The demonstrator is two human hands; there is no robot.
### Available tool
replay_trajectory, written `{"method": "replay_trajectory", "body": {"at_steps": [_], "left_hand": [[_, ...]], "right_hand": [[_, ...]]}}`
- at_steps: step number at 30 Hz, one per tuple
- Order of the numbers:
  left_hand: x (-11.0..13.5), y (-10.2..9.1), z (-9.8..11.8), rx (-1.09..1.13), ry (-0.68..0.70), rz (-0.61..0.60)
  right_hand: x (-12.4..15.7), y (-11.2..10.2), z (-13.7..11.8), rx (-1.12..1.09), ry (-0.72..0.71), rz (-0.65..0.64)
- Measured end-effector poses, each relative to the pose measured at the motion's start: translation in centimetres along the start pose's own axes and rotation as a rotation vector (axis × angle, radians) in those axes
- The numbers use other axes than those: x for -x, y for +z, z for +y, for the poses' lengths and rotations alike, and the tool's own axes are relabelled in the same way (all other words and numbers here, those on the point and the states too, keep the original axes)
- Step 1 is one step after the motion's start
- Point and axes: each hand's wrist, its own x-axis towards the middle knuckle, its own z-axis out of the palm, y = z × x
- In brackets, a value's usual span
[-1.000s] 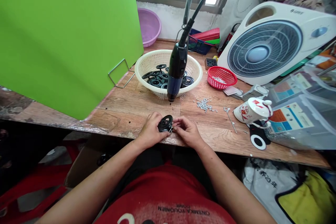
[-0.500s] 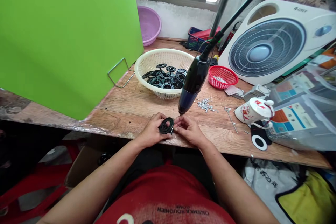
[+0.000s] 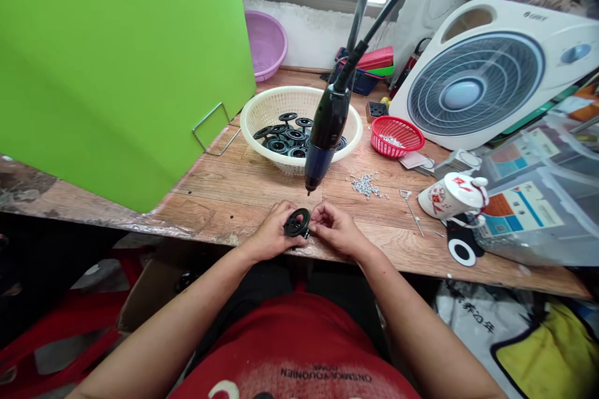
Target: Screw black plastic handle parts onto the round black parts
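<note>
My left hand (image 3: 272, 234) is closed around a black round plastic part (image 3: 296, 223) with a ring-shaped top, held tilted at the table's front edge. Close against its right side, my right hand (image 3: 337, 229) has its thumb and fingers pinched together. Whatever those fingertips hold is too small or hidden to make out. Just above and beyond both hands hangs a black and blue electric screwdriver (image 3: 325, 131), its tip pointing down and touching neither hand. A scatter of small silver screws (image 3: 365, 186) lies on the table to the right.
A cream basket (image 3: 353, 131) with several similar black parts stands behind the screwdriver. Right of it are a red basket (image 3: 397, 146), a fan (image 3: 472, 75), a lidded mug (image 3: 452, 196) and clear plastic boxes (image 3: 528, 212). A green board (image 3: 126, 75) rises at left.
The hanging screwdriver has swung left and slightly upward, away from my right hand. Both hands stay nearly in place, with the black part still in my left.
</note>
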Motion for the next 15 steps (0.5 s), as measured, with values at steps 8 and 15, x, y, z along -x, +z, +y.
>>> {"method": "replay_trajectory", "body": {"at_steps": [8,15], "left_hand": [[-0.2,-0.1,0.0,0.004,-0.004,-0.037],[-0.3,-0.3,-0.1,0.001,0.009,-0.05]], "right_hand": [[0.2,-0.3,0.5,-0.068,-0.03,-0.034],[-0.7,-0.4,0.6,-0.112,0.025,-0.088]]}}
